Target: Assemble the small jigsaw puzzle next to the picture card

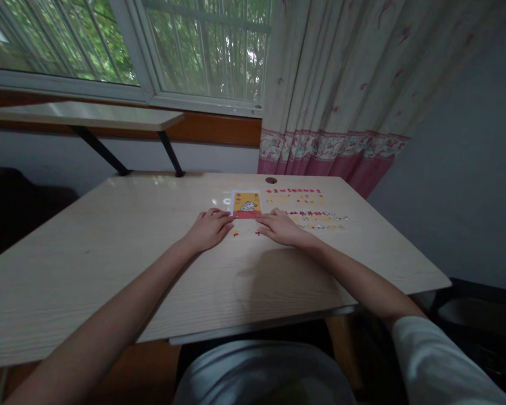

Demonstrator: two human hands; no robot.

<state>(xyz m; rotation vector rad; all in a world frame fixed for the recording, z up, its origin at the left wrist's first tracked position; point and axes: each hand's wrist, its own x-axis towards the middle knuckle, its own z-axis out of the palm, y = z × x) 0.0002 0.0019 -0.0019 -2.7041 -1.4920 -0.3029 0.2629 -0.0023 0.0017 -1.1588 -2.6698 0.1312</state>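
A small picture sheet (247,201) lies flat on the table, showing a white animal on orange with a red band below and a pale border. My left hand (211,229) rests at its lower left corner, palm down, fingers stretched out. From the other side, my right hand (280,226) reaches the lower right corner, its fingers also extended. Fingertips of both hands touch or nearly touch the red band. Between the hands, nearer to me, lie a small orange-and-dark piece (235,233) and a small dark red piece (257,232), which look like jigsaw pieces.
Rows of small red pieces (294,191), orange pieces (312,200) and white-and-black pieces (320,227) lie right of the sheet. A raised shelf (88,115) on black legs stands at the back left. The wooden table (109,247) has a round cable hole (271,180). A curtain (333,84) hangs behind.
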